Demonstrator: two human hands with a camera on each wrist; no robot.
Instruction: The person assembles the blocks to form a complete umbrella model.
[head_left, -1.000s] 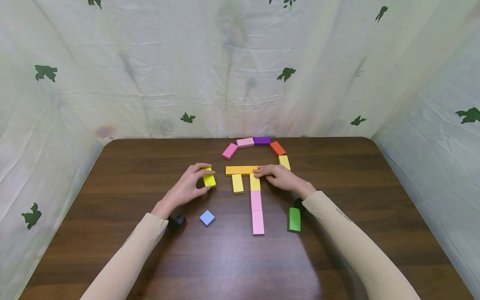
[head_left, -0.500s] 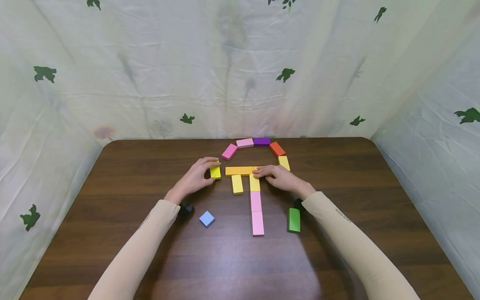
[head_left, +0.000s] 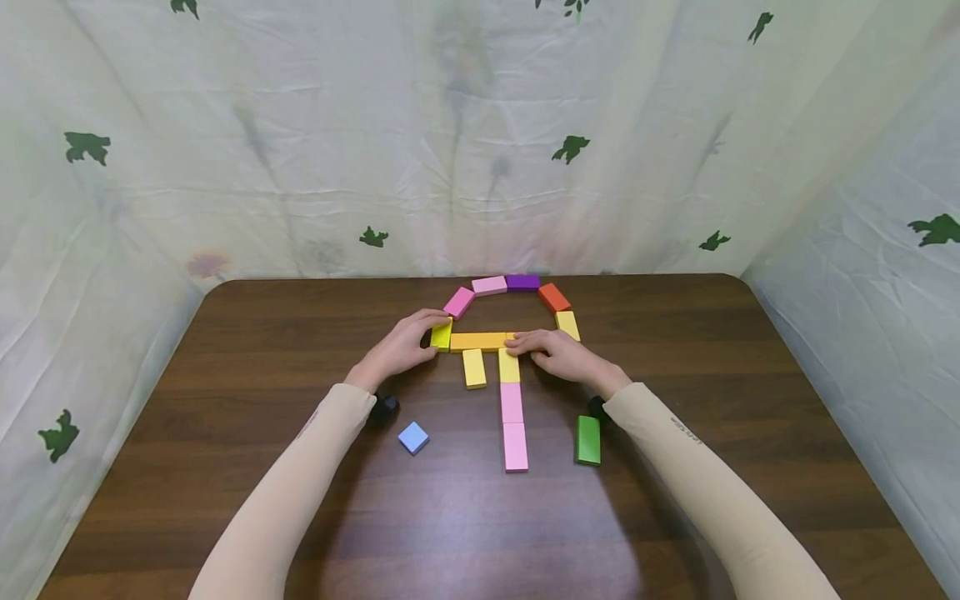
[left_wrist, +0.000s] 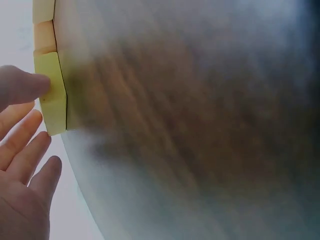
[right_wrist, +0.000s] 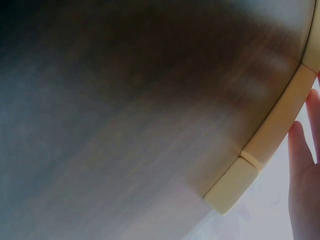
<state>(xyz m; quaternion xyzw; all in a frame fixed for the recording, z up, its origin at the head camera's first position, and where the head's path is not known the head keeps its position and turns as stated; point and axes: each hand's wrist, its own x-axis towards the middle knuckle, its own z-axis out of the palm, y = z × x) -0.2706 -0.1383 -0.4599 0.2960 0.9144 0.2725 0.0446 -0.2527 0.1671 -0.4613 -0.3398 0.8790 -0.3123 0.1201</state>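
My left hand (head_left: 401,348) pinches a bright yellow block (head_left: 441,336) between thumb and fingertips. That block stands at the left end of an orange row (head_left: 480,342), just below a hot pink block (head_left: 459,302). In the left wrist view, the thumb lies on the yellow block (left_wrist: 56,112). My right hand (head_left: 564,357) has its fingertips resting at the orange row's right part, partly hiding it. Below the row, a pale yellow block (head_left: 509,367) heads a column of two pink blocks (head_left: 514,446). Another pale yellow block (head_left: 474,368) hangs under the row's left half.
Light pink (head_left: 490,286), purple (head_left: 523,283), red-orange (head_left: 554,297) and pale yellow (head_left: 567,325) blocks continue the arc. A blue block (head_left: 413,437) lies front left, a green block (head_left: 588,440) front right. A patterned cloth (head_left: 315,150) hangs behind the wooden table (head_left: 225,417).
My left hand has moved right and slightly away from me, bringing the bright yellow block up to the orange row's left end. The right hand stays in place.
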